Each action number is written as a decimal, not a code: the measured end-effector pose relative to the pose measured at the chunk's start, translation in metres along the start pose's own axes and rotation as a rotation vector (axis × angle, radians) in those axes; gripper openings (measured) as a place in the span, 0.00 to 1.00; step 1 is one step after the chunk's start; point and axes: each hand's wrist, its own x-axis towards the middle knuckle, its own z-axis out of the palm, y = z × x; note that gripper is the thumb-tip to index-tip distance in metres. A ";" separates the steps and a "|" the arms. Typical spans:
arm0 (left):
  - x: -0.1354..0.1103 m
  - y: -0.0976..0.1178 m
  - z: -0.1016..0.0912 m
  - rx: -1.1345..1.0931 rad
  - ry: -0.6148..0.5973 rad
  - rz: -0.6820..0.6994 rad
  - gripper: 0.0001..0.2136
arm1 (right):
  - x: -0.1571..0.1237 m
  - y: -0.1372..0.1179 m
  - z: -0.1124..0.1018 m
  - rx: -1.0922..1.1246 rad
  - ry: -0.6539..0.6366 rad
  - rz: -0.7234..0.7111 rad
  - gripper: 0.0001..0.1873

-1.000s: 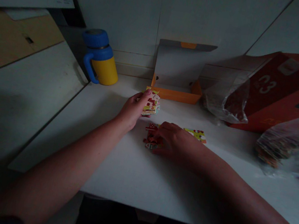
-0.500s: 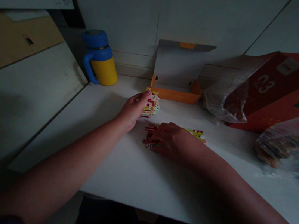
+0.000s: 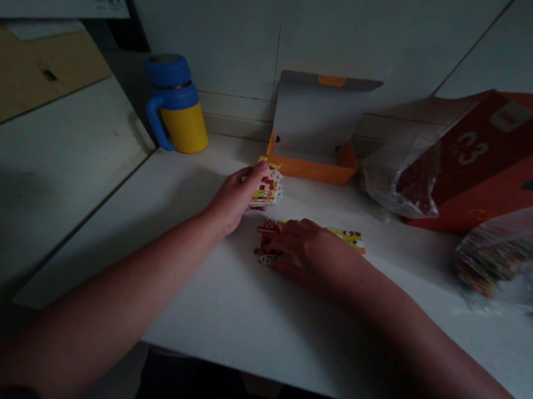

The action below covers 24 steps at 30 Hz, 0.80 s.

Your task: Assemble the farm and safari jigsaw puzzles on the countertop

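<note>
My left hand (image 3: 237,196) is closed around a small stack of colourful jigsaw puzzle pieces (image 3: 267,185), the thumb lying over their printed face. To the right and nearer to me, my right hand (image 3: 306,250) reaches down to the table with bent fingers. Its fingertips are closed on a dark red puzzle piece (image 3: 267,243), partly hidden beneath them. Beyond the knuckles, a strip of joined puzzle pieces (image 3: 349,238) in yellow-green and white lies flat; the hand covers much of it.
Behind the hands an orange box (image 3: 309,170) stands with its lid raised. A blue and yellow jug (image 3: 183,119) is at the back left. On the right are a red box (image 3: 470,157) and plastic bags (image 3: 499,263) of pieces. The white table (image 3: 208,312) ends at a near edge.
Both hands keep nearly the same places and grips. The whole view has shifted very slightly.
</note>
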 end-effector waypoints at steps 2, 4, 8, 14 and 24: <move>0.001 -0.001 0.000 -0.003 -0.001 -0.002 0.26 | 0.000 0.000 0.001 -0.028 0.007 -0.002 0.13; 0.002 -0.002 -0.001 -0.007 0.002 -0.003 0.25 | 0.001 0.001 0.001 -0.049 0.004 -0.005 0.14; 0.002 -0.002 -0.001 -0.016 0.000 0.014 0.24 | 0.002 0.004 0.001 -0.095 -0.017 0.039 0.13; 0.001 -0.002 0.000 -0.010 -0.008 0.015 0.25 | 0.001 0.015 -0.002 -0.127 0.061 0.129 0.11; -0.010 -0.004 0.002 0.303 -0.170 0.236 0.23 | 0.008 0.022 0.007 0.543 0.594 0.486 0.22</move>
